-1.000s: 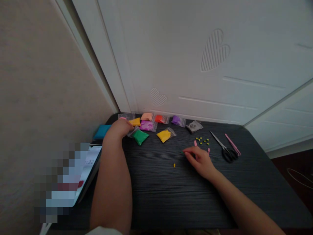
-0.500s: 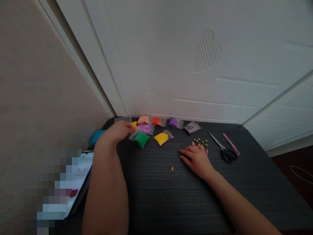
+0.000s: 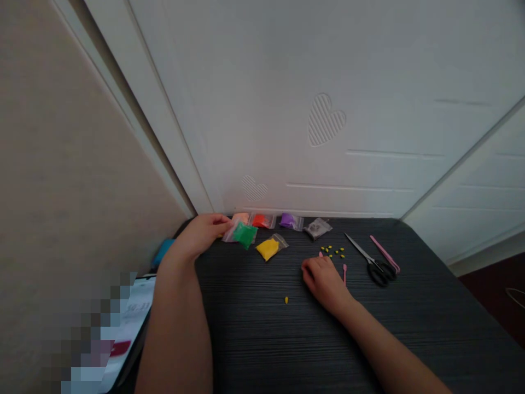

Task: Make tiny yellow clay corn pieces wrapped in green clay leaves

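My left hand (image 3: 202, 234) pinches the clear end of a small zip bag of green clay-like material (image 3: 245, 235), lifted over other bags at the back left. Beneath it lie a pink-purple bag (image 3: 228, 236) and a peach bag (image 3: 241, 218), partly covered. On the dark table rests my right hand (image 3: 325, 280), its fingers curled in; whatever they grip is hidden. Just beyond it are several tiny yellow-green pieces (image 3: 336, 251). A pink tool (image 3: 345, 271) lies beside that hand, and another pink tip shows behind it. One small yellow piece (image 3: 286, 300) sits apart, nearer me.
Along the back are an orange-red bag (image 3: 259, 220), a purple bag (image 3: 288, 221) and a grey bag (image 3: 318, 228). A yellow bag (image 3: 268, 249) lies in front. Scissors (image 3: 371, 262) and pink tweezers (image 3: 384, 254) are at right, a phone (image 3: 137, 312) at left. A white panel (image 3: 246, 109) stands behind.
My left hand has taken hold of the green bag and raised it over the others. My right hand's fingers have curled in, uncovering more of the pink tool. The view has tilted up.
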`<state>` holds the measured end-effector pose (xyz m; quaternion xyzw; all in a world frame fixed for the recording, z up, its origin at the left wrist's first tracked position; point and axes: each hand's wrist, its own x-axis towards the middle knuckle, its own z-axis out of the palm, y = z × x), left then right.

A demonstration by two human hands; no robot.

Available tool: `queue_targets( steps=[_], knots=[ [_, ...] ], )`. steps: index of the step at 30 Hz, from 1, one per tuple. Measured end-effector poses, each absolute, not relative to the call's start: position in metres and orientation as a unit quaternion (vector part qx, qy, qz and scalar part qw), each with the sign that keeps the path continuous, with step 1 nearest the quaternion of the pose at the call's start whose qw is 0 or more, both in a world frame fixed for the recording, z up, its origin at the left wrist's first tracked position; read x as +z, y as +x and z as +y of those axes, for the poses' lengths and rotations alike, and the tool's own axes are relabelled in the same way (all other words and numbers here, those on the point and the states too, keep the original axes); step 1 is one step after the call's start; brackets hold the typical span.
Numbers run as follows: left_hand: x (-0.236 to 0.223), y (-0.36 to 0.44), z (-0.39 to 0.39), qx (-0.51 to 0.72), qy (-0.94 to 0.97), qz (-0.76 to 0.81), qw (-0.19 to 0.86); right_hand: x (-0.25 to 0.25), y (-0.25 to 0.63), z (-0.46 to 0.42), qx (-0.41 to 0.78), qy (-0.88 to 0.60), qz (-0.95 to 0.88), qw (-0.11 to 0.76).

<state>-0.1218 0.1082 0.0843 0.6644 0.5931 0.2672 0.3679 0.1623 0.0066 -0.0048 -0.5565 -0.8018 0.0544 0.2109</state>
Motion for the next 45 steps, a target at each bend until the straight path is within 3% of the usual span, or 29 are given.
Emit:
queue_targets(
  steps=[7, 13, 15, 20, 25, 30, 37, 45],
  knots=[
    [0.103, -0.112, 0.096, 0.334, 0.659, 0.584, 0.336, -0.006, 0.169, 0.009, 0.059, -0.539, -0.794, 0.273],
    [0.147, -0.100, 0.053, 0.490, 0.597, 0.546, 0.324, -0.009, 0.167, 0.007, 0.087, -0.526, -0.805, 0.259],
    [0.151, -0.091, 0.045, 0.484, 0.604, 0.546, 0.322, -0.008, 0.166, 0.006, 0.083, -0.524, -0.808, 0.255],
    [0.101, -0.064, 0.053, 0.404, 0.651, 0.505, 0.396, -0.004, 0.168, 0.003, 0.045, -0.543, -0.808, 0.222],
    [0.020, -0.042, 0.055, 0.424, 0.510, 0.484, 0.571, -0.007, 0.171, 0.005, 0.041, -0.550, -0.807, 0.211],
    [-0.007, -0.030, 0.048, 0.427, 0.461, 0.452, 0.633, -0.008, 0.172, 0.007, 0.036, -0.559, -0.803, 0.204],
    [-0.014, -0.027, 0.064, 0.473, 0.499, 0.473, 0.551, -0.008, 0.175, 0.008, 0.054, -0.558, -0.802, 0.206],
    [-0.019, -0.024, 0.069, 0.502, 0.484, 0.466, 0.544, -0.001, 0.182, 0.004, 0.095, -0.567, -0.786, 0.227]
  ],
)
